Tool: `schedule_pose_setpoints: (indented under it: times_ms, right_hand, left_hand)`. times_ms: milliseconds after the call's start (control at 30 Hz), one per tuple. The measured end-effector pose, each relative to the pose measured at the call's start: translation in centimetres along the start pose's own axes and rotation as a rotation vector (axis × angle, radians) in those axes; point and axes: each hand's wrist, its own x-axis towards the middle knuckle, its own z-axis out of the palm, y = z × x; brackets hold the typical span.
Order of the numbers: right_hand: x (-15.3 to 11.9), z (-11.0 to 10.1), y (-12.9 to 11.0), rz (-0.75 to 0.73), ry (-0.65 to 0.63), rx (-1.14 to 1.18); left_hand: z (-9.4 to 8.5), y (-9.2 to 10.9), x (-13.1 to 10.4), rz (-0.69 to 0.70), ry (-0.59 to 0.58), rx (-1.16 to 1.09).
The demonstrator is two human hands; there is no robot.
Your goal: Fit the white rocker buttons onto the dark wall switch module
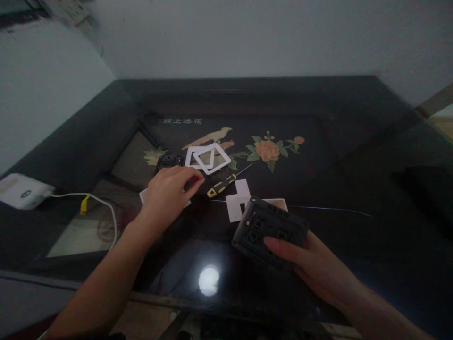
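My right hand (300,255) grips a dark square plastic housing (271,229) by its right side, thumb on top of its recessed face. My left hand (173,189) is raised over the table with thumb and index finger pinched; something tiny may show at the fingertips, too small to name. A white piece (143,194) lies partly hidden beneath that hand. Behind it sits another dark housing (170,162). Two white square frames (212,158) overlap near the middle. A yellow and black screwdriver (222,185) lies between the hands, beside white flat parts (238,200).
The glossy dark table (336,189) bears a bird and flower picture. At the far left lies a white device (23,190) with a white cable (102,200) and yellow tag. A white-rimmed part (279,203) sits behind the held housing. A wall stands behind.
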Motion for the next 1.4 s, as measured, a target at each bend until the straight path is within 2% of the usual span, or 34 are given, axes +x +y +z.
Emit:
schedule_pose_setpoints:
  times_ms: [100,233,400,500,567,633,733,900,1033,1133,1267,1400]
  right_hand:
    - [0.0,-0.1,-0.2,-0.017,0.014,-0.012]
    - [0.2,0.0,-0.2,-0.044,0.036,-0.018]
    - [0.5,0.1,-0.8,-0.077,0.042,-0.008]
    - [1.2,0.6,-2.0,-0.065,-0.017,-0.055]
    - [2.1,1.4,-3.1,-0.07,-0.066,-0.123]
    - [3.4,2.6,-4.2,-0.13,-0.113,-0.229]
    - [5.8,4.7,-5.3,-0.185,-0.185,-0.36]
    - [10.0,7.1,-6.5,-0.266,-0.249,-0.503]
    - [13.3,7.9,-7.7,-0.363,-0.204,-0.698]
    - [15.1,8.5,-8.0,-0.398,-0.179,-0.914]
    - [16.0,9.3,-7.3,-0.415,-0.193,-1.183]
    - [15.6,9.9,-6.5,-0.472,-0.199,-1.374]
  left_hand:
    - [1.2,-1.0,0.5,-0.003,-0.149,0.094]
    - [2.1,-0.9,0.3,0.019,-0.186,0.084]
    - [1.4,-0.8,0.4,-0.005,-0.139,0.046]
    - [0.4,-0.3,0.4,-0.002,-0.024,-0.127]
    - [-0.2,0.3,0.2,0.094,0.059,-0.368]
    - [-0.4,0.9,-0.2,0.254,0.076,-0.517]
    - [-0.4,1.4,-0.6,0.394,0.025,-0.442]
    - [-0.6,0.2,-0.4,0.269,0.135,-0.327]
    - [-1.1,-1.9,0.0,0.103,0.213,-0.192]
    - [-1.1,-3.7,0.0,0.027,0.207,-0.071]
    - [-0.8,-5.7,-0.1,-0.006,0.142,-0.009]
    - [-0.5,-6.6,-0.2,-0.022,0.129,-0.008]
